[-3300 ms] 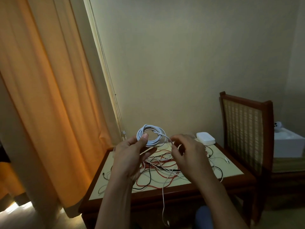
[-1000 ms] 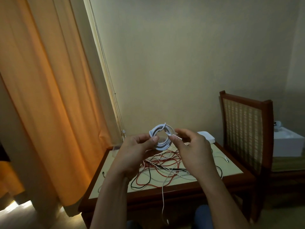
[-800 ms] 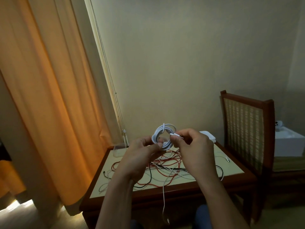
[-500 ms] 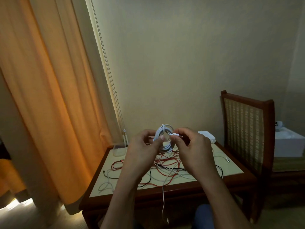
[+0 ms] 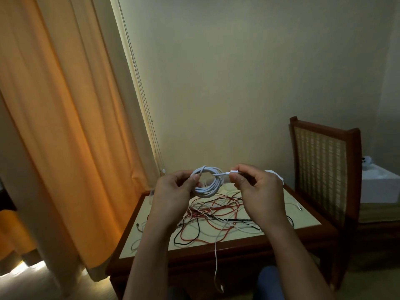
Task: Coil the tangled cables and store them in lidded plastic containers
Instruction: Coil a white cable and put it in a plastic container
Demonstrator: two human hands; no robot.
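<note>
Two forearms reach up from the bottom edge over a low wooden table [image 5: 194, 254], and one thin white lead [image 5: 215, 267] hangs off its front rim towards the floor. On the pale tabletop lies a tangle of cables [image 5: 216, 219], red, black and white strands crossing loosely. Held in the air above that tangle is a white cable coil [image 5: 208, 187], wound into a neat ring of several turns. The left hand [image 5: 173, 191] grips the ring's left side, thumb on its front and fingers curled behind. The right hand [image 5: 257, 191] pinches the cable's small white plug [image 5: 234, 171] between thumb and forefinger, just beside the ring's upper right, with its other fingers curled in. A short run of cable leads from the plug to the ring. Behind the right hand, at the table's far edge, a white stack [image 5: 277, 176] shows in part; lids or containers, I cannot tell. Right of the table stands a wooden chair [image 5: 324, 169] with a woven back, and beyond it a white box [image 5: 378, 187]. An orange curtain [image 5: 65, 126] hangs on the left against a plain wall [image 5: 238, 72]
</note>
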